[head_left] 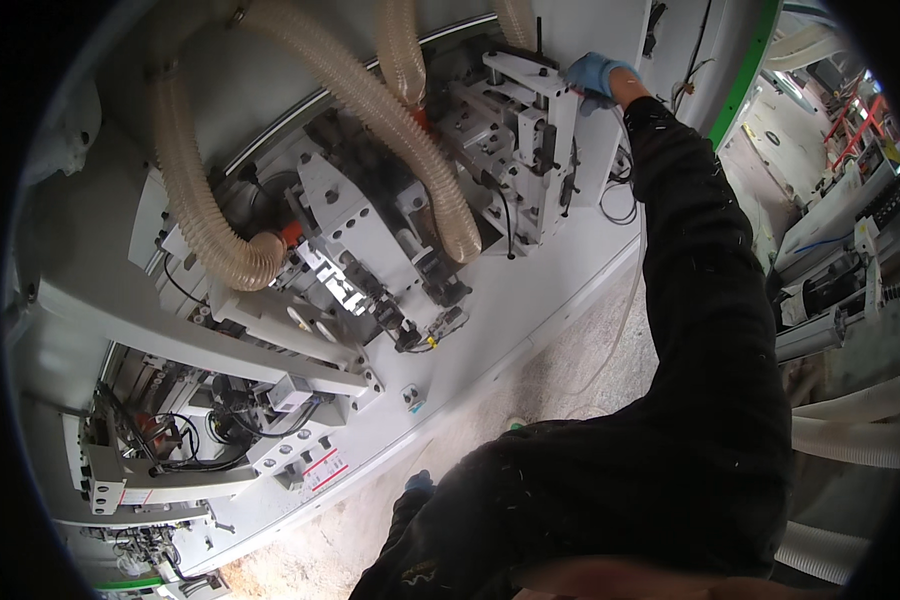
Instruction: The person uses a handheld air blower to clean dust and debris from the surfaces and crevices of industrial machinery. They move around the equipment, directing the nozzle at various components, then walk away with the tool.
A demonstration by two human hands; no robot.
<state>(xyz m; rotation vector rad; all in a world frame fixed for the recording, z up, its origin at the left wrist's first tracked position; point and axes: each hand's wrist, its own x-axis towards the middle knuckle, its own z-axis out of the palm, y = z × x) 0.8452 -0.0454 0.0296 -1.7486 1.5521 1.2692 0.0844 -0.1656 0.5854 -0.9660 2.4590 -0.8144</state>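
My right arm stretches far forward to the upper right. My right hand [594, 80], in a blue glove, is closed beside the top of a white upright machine unit [562, 135]. Whatever it grips is hidden by the fingers. A thin pale hose [638, 290] hangs from just below this hand and loops down toward the floor. My left hand [420, 482], also gloved in blue, hangs low by my body, away from the machine. Its fingers are too small and partly hidden to read.
Ribbed translucent hoses [185, 170] arch over the machine's metal heads [345, 215]. A white machine ledge [510, 300] runs along its front, above a dust-strewn floor [580, 345]. Black cables [620, 200] hang near the unit. More equipment [840, 250] and white ducts [850, 440] stand at right.
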